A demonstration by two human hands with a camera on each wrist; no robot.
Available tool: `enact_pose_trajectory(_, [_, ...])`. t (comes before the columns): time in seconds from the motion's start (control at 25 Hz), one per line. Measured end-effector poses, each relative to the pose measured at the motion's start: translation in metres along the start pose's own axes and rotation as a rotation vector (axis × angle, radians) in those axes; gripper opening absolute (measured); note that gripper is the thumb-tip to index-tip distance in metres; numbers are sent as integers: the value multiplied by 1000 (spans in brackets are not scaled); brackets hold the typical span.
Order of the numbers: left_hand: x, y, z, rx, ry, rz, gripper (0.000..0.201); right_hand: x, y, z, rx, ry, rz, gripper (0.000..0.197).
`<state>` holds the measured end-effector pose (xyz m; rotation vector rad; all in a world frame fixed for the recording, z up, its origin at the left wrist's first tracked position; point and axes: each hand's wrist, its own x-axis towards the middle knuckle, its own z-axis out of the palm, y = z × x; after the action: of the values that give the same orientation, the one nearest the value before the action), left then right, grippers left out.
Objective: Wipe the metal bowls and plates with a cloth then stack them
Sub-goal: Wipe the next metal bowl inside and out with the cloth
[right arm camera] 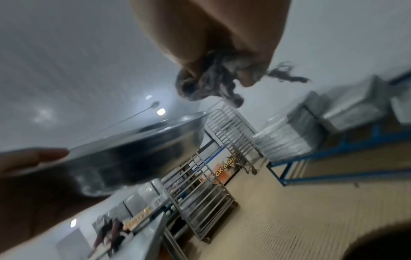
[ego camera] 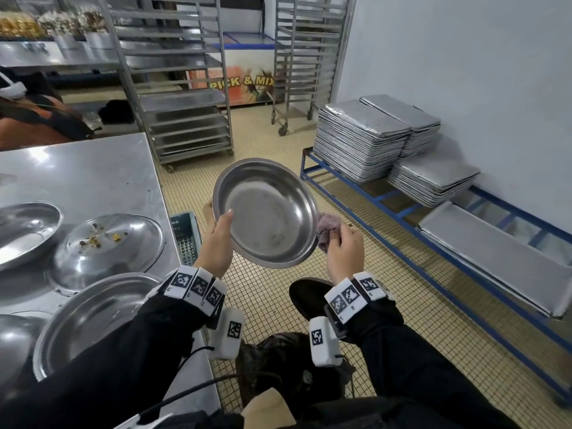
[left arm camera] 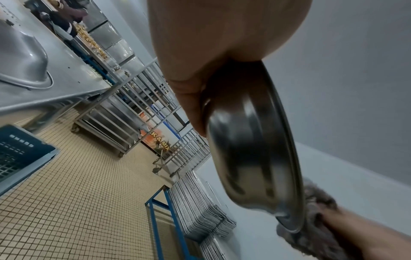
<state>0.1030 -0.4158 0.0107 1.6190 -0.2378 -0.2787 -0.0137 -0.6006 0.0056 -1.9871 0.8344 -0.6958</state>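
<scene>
My left hand (ego camera: 218, 235) grips a shiny metal bowl (ego camera: 266, 212) by its left rim, thumb over the edge, and holds it tilted above the floor. In the left wrist view the bowl's underside (left arm camera: 249, 149) shows, with the fingers (left arm camera: 191, 105) behind it. My right hand (ego camera: 343, 246) clutches a crumpled grey-purple cloth (ego camera: 328, 229) against the bowl's right rim. The cloth (right arm camera: 211, 84) bunches out of that fist in the right wrist view, above the bowl (right arm camera: 124, 154). More metal plates lie on the steel table (ego camera: 93, 178): one with food crumbs (ego camera: 105, 246) and a clean one (ego camera: 89, 317) nearer me.
A dark green crate (ego camera: 185, 239) sits on the tiled floor beside the table. Stacked baking trays (ego camera: 362, 137) rest on a blue low rack (ego camera: 402, 212) along the right wall. Wheeled tray racks (ego camera: 185, 119) stand ahead. Another person (ego camera: 31, 119) is at far left.
</scene>
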Motion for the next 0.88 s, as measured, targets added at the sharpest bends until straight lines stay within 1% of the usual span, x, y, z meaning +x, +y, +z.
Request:
enact_pose_trajectory(0.12, [3,2,1,-70,37,-38,85,-11,7,5,-167,-234,-360,39])
enact_pose_trajectory(0.16, [2,4,3,-80,42,-53,82,-17,10,9,-246,-283,-468,42])
enact_pose_trajectory(0.2, [0,8,5,-77,36,-62,77,-23,14,12,-306,-291,-557,44])
enact_pose_trajectory(0.24, [-2,11,8,-63,24,-61,71,-29,17,14,-334,-270,-626,45])
enact_pose_trajectory(0.28, [-3,14,11,-46,31,-59,59,-34,19,15,-332,-247,-675,43])
enact_pose_trajectory(0.32, [-6,17,13,-44,59,-71,43,-36,21,15,-311,-232,-714,41])
enact_pose_trajectory(0.36, [-9,19,16,-64,96,-118,31,-38,21,15,-287,-216,-749,38])
enact_pose_trajectory(0.4, [-9,18,17,-108,131,-190,27,-38,21,14,-269,-188,-780,34])
enact_pose_trajectory(0.44, [-11,18,18,-181,135,-263,31,-36,20,14,-253,-155,-811,30])
enact_pose_trajectory(0.48, [-12,16,19,-235,113,-322,41,-34,19,12,-229,-128,-830,26])
enact_pose_trajectory(0.52, [-13,15,20,-227,78,-360,53,-30,16,9,-202,-115,-828,25])
enact_pose_trajectory(0.56, [-14,14,22,-172,43,-389,60,-27,11,6,-179,-121,-798,24])
enact_pose_trajectory(0.6, [-15,13,24,-107,32,-401,59,-23,5,2,-162,-140,-740,26])
enact_pose_trajectory(0.64, [-17,11,26,-30,23,-376,52,-18,-1,-2,-148,-161,-673,29])
enact_pose_trajectory(0.68, [-21,9,28,76,-13,-309,42,-12,-4,-5,-132,-174,-616,33])
enact_pose_trajectory(0.72, [-25,6,29,191,-78,-207,39,-6,-6,-9,-111,-175,-571,33])
enact_pose_trajectory(0.76, [-29,3,27,292,-145,-100,39,1,-7,-14,-98,-170,-530,30])
enact_pose_trajectory(0.8, [-31,0,24,351,-180,-18,38,8,-7,-17,-97,-172,-493,27])
enact_pose_trajectory(0.88, [-34,-1,15,352,-167,91,28,20,-6,-21,-112,-183,-452,25])
